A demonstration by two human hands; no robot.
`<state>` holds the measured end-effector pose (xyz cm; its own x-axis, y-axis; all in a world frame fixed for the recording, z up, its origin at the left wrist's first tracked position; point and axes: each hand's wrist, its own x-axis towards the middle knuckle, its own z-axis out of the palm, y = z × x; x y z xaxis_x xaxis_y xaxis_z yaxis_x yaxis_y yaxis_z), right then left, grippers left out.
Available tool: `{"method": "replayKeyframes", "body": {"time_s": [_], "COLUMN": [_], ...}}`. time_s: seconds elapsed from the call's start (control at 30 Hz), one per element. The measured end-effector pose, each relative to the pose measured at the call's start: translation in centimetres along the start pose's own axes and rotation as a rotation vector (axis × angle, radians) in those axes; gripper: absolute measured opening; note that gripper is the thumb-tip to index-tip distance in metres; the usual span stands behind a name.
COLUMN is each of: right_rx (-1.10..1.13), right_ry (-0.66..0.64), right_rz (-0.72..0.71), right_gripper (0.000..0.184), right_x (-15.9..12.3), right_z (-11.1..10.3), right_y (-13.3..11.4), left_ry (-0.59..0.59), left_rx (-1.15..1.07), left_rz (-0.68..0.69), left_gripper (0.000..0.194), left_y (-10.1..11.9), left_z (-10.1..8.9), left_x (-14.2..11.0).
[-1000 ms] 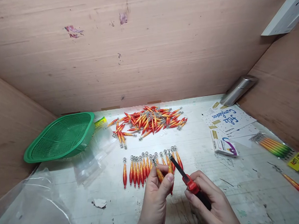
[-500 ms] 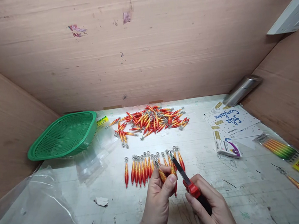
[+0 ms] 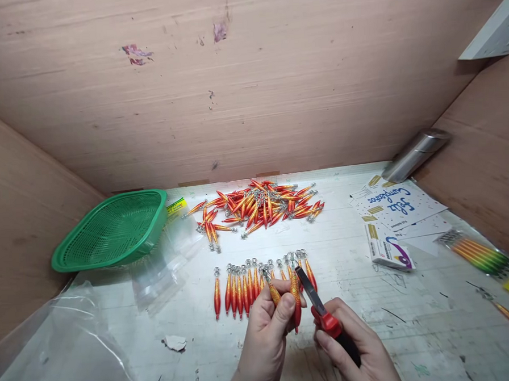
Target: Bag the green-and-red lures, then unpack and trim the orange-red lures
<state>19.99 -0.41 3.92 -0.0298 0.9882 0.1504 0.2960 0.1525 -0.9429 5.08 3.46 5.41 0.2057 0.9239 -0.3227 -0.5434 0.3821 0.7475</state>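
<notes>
My left hand (image 3: 270, 326) pinches two orange-and-red squid jigs, one upright between thumb and fingers (image 3: 295, 296) and another tilted to its left (image 3: 273, 292). Wrapped around red-and-black pliers (image 3: 328, 322) is my right hand (image 3: 358, 344). The dark jaws of the pliers sit just beside the top of the upright jig, below its wire hooks; whether they touch it I cannot tell. Behind my hands lies a row of squid jigs (image 3: 239, 293), hooks pointing away from me, partly hidden by my left hand.
Farther back is a heap of squid jigs (image 3: 264, 207). On the left are a green basket (image 3: 111, 232), clear bags (image 3: 165, 275) and plastic film (image 3: 62, 354). Cards (image 3: 409, 205), a small box (image 3: 388, 252), a metal flask (image 3: 418, 153) and packaged lures (image 3: 479, 252) lie right.
The plier jaws have dropped slightly from the upright jig's hooks to beside its upper body. My left hand still holds both jigs. The whole view has shifted a little.
</notes>
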Motion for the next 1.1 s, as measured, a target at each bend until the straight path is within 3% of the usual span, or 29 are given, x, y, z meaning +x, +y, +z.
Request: {"method": "replayKeyframes", "body": {"time_s": [0.3, 0.73, 0.9, 1.1], "right_rx": [-0.157, -0.099, -0.12, -0.138], "right_ry": [0.001, 0.002, 0.0, 0.001], "right_rz": [-0.137, -0.127, -0.154, -0.142], "right_gripper": [0.014, 0.015, 0.013, 0.013], "right_x": [0.0, -0.1, -0.4, -0.5], "right_z": [-0.3, -0.2, -0.1, -0.1], "right_y": [0.3, -0.5, -0.4, 0.0], "left_ry": [0.061, 0.074, 0.145, 0.071], "left_rx": [0.119, 0.233, 0.229, 0.294], "left_rz": [0.087, 0.167, 0.195, 0.189], "left_gripper": [0.042, 0.031, 0.032, 0.033], "left_y": [-0.3, -0.2, -0.2, -0.3], "left_z": [0.2, 0.3, 0.8, 0.2], "left_x": [-0.4, -0.9, -1.1, -0.8]}}
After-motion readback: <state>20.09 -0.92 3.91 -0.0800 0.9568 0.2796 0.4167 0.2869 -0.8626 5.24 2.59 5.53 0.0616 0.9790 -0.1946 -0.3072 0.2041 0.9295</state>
